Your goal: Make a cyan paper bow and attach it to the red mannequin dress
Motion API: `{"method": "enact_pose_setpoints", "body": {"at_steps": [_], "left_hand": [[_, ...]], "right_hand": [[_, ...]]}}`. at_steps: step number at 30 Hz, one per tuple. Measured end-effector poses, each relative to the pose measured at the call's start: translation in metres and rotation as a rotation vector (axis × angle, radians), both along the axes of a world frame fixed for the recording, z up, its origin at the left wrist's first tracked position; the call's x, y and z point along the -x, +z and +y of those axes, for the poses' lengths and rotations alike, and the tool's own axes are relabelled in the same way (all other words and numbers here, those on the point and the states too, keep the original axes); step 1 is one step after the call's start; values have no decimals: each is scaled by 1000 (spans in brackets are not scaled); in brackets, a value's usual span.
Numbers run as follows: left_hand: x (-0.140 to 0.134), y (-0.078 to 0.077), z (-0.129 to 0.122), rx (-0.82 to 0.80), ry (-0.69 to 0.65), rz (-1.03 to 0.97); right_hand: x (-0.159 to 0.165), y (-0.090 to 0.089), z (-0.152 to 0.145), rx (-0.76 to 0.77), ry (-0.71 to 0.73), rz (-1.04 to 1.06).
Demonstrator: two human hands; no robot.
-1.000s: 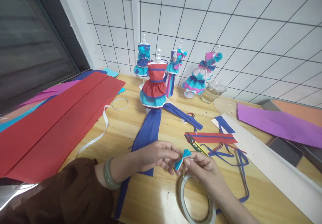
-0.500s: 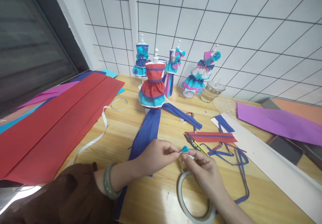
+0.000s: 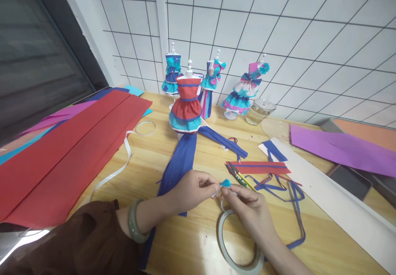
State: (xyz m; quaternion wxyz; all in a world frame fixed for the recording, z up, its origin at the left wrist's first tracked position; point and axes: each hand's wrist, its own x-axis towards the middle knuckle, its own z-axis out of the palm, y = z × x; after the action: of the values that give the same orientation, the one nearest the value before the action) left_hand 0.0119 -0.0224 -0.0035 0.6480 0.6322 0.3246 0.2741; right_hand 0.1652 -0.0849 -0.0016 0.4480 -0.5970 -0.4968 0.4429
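Observation:
Between my fingertips, above the table's front middle, is a small pleated teal piece (image 3: 225,183), fan-shaped. My right hand (image 3: 247,205) pinches it at its lower edge with thumb and index finger. My left hand (image 3: 193,190) is closed in a pinch just left of it, with a bit of thin white tape at the fingertips. That strip seems to run down to the tape roll (image 3: 220,233), which lies partly under my right hand and wrist. Behind my left hand, a long blue strip (image 3: 177,168) trails from the small dress form in a red and teal dress (image 3: 189,102).
Several other dressed mini forms (image 3: 173,75) stand by the tiled wall, near a glass of pale liquid (image 3: 260,112). Scissors (image 3: 239,176) lie beside a red strip (image 3: 258,168) and tangled blue ribbons (image 3: 297,209). Red sheets (image 3: 77,143) cover the left; a phone (image 3: 349,182) lies right.
My left fingertips have drawn slightly left, away from the teal piece, and a bit of white tape now shows below them. My right hand stays almost in place.

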Motion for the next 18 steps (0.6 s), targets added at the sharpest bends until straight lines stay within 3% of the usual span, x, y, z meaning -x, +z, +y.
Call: {"method": "enact_pose_setpoints", "body": {"at_steps": [6,12,18], "left_hand": [[2,4,3,60,-37,-27],[3,3,5,275,-87,-89],[5,0,8,529,-239,-239]], "right_hand": [[-1,2,1,3,46,26],[-1,3,2,56,118,130],[1,5,2,86,135,344]]}}
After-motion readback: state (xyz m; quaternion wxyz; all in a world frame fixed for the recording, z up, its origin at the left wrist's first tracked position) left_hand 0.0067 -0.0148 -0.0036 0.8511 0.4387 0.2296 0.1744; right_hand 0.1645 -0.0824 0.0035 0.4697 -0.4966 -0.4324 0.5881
